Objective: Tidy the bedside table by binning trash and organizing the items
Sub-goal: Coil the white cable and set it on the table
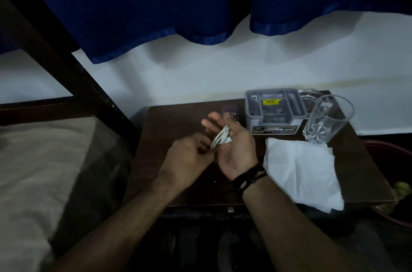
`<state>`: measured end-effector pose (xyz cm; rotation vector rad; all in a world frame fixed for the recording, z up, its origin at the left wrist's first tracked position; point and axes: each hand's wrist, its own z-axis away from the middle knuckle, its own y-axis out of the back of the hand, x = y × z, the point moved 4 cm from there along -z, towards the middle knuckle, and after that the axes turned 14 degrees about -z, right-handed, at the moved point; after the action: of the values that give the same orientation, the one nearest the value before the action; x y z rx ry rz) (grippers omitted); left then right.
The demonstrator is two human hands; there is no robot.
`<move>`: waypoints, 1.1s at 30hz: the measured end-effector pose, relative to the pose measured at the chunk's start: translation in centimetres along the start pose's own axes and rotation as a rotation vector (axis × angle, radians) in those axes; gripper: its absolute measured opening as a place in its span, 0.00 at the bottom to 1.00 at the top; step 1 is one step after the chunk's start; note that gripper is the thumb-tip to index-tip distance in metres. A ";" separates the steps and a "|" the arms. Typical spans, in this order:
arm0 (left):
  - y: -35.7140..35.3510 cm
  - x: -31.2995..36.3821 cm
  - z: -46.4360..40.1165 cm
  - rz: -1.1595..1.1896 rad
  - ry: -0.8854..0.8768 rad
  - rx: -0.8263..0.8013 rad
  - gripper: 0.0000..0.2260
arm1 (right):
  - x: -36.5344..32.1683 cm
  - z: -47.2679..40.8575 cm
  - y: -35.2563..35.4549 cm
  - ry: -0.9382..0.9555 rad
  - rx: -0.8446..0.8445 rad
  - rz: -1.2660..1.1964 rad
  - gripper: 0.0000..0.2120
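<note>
White cable, bundled into loops, sits in your right hand, the grip of that hand curled round it with the thumb pressing across the bundle and the fingertips spread beyond it. Your left hand comes in from nine o'clock, its grip pinched together on the lower end of the same cable, so both hands meet over the middle of the dark wooden counter. A black band wraps your right wrist. At twelve o'clock of your hands, partly hidden behind your fingers, a small purple packet lies on the counter. At one o'clock stands a grey plastic organiser with several compartments and a yellow sticker inside; what lies in the compartments is too dim to tell. Just beside it at two o'clock an empty clear glass stands upright, and behind that a second clear glass piece shows only in part. At three o'clock a creased white tissue lies flat, its near corner hanging over the counter's front edge. A reddish bin sits off the counter at far three o'clock.
</note>
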<state>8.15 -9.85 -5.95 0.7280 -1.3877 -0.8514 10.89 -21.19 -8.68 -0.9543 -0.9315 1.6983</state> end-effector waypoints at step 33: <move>-3.5 -0.7 1.9 0.275 0.156 0.022 0.05 | -0.1 0.5 -1.2 0.105 0.047 0.348 0.08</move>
<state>5.96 -10.96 -9.15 0.5902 -1.3212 -0.5527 10.92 -21.06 -7.38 -1.2148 -0.6811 1.9277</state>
